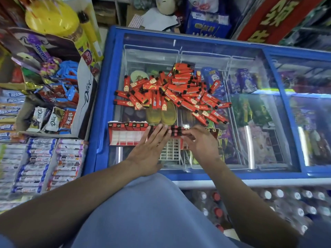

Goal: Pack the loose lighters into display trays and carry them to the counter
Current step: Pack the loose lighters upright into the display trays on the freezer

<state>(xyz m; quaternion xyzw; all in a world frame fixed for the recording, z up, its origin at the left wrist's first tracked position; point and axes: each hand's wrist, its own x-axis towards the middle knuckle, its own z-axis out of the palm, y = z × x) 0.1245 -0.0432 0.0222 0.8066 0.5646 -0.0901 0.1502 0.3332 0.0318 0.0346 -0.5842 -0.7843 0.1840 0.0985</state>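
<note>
- The left hand [149, 145] lies flat with straight, spread fingers, its fingertips pressing on a short row of red lighters with black caps [172, 131] at the far edge of the trays.
- The right hand [198, 142] is curled, its fingertips pinching the right end of that same row, just beside the left fingertips.
- Left of the left hand sits a red-and-white cardboard display tray [128, 136]; a line of lighters stands along its far edge, and the white slots nearer the person are bare.
- Under and between the two hands there is a second white gridded tray [169, 151], partly hidden by the palms.
- Just beyond both hands, a big loose heap of red lighters [177, 92] sprawls across the glass lid, well apart from the trays.
- All of it rests on a blue-framed chest freezer with a sliding glass top [103, 97]; wrapped ice creams show through the glass to the right of the right hand.
- Off to the left of the left hand, an open cardboard box of chocolate bars [53, 111] stands against the freezer's side, and beneath it racks of wrapped candy rolls [42, 163].
- Below the right forearm, bottles with red and white caps [250, 203] stand in rows.
</note>
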